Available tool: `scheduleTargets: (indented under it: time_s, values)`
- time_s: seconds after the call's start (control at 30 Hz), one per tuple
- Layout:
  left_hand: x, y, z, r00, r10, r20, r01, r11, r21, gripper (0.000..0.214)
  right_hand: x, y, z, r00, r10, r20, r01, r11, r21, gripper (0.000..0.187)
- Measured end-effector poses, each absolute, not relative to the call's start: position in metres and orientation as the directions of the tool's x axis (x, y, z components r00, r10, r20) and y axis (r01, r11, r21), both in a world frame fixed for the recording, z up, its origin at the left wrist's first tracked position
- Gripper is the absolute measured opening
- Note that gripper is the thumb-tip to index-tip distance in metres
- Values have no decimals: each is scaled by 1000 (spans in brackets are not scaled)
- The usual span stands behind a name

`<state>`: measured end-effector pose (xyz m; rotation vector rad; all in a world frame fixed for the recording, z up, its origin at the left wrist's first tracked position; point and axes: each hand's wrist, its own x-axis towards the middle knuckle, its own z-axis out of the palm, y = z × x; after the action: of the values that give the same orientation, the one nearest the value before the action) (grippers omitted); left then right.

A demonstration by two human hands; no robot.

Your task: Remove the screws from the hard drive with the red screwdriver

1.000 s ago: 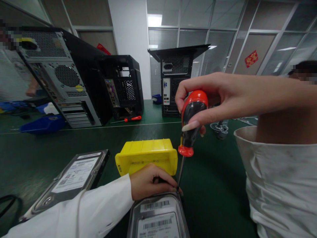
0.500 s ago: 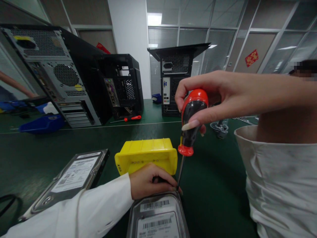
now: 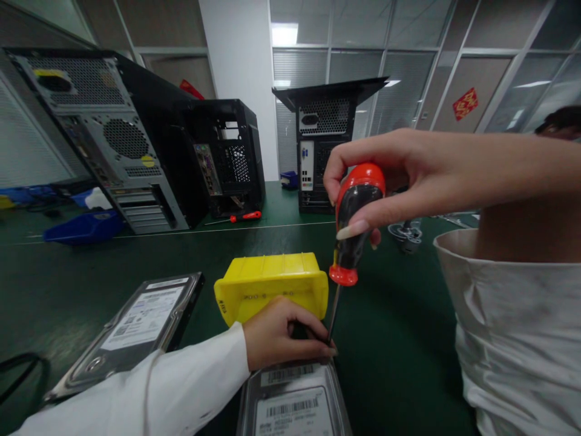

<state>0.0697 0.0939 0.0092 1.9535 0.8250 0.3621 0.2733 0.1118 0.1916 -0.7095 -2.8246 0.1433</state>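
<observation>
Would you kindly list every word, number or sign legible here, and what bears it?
Nothing reads with certainty.
Hard drive by the left hand: label print too blurred.
Second hard drive, at left: label print too small.
Yellow bin: dark corner marking, too small.
Red sign at right: gold characters, too blurred.

Centre-right, the right hand [image 3: 399,160] is gripping a red-and-black, bulb-handled screwdriver [image 3: 356,203]; lower-centre, the left hand [image 3: 281,336] is touching a silver, rectangular metal hard drive [image 3: 294,401].
</observation>
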Motion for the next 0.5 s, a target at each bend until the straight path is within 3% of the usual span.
scheduleTargets:
  time_s: [0.1, 0.4, 0.5]
  values:
    - [69, 95, 8, 685, 722, -101, 458, -319, 830, 30, 273, 113, 191, -851, 488, 197, 467, 873, -143, 38]
    - [62, 100, 6, 753, 652, -87, 409, -362, 838, 30, 274, 110, 193, -830, 528, 179, 488, 844, -225, 33]
    - [62, 101, 6, 754, 652, -84, 414, -371, 831, 30, 276, 108, 193, -824, 529, 202, 497, 847, -189, 36]
